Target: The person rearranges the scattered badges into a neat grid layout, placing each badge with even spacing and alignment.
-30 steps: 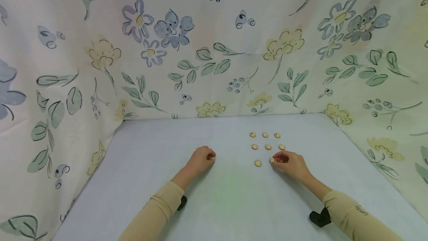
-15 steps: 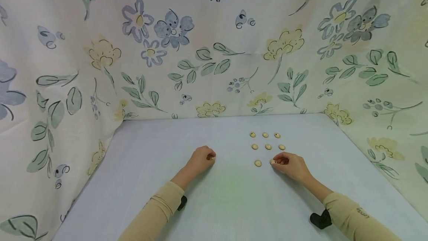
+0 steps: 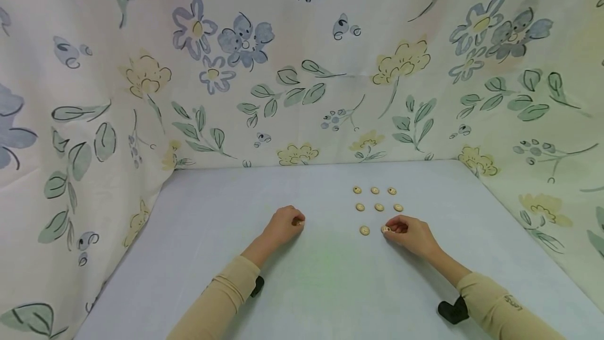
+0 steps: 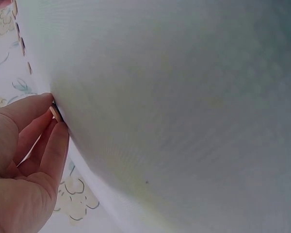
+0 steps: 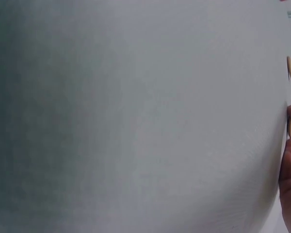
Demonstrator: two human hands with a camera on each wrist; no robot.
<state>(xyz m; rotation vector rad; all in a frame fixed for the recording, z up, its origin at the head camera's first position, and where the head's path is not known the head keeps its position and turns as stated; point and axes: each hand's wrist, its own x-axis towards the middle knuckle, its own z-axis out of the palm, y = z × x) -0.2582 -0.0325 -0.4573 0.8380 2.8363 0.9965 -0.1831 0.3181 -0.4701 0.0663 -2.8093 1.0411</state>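
Observation:
My left hand (image 3: 284, 224) rests low over the white table, left of the rows. Its thumb and fingertips pinch a small round wooden disc (image 4: 56, 112), seen nearly edge-on in the left wrist view and mostly covered in the head view. My right hand (image 3: 411, 232) pinches another wooden disc (image 3: 386, 229) by its right side, close on the tabletop. Just left of that one lies a loose disc (image 3: 365, 230) in the same row. Behind them are two rows of similar pale discs with dark marks, including a middle disc (image 3: 379, 207) and a far one (image 3: 375, 190).
The white tabletop (image 3: 311, 287) stretches around both hands. A floral curtain (image 3: 302, 104) hangs along its back and both sides. Black straps show under both sleeves, one dark piece (image 3: 453, 310) by the right forearm.
The right hand has lowered its disc slightly toward the near row, so it lies about level with the disc beside it. The left hand stays still.

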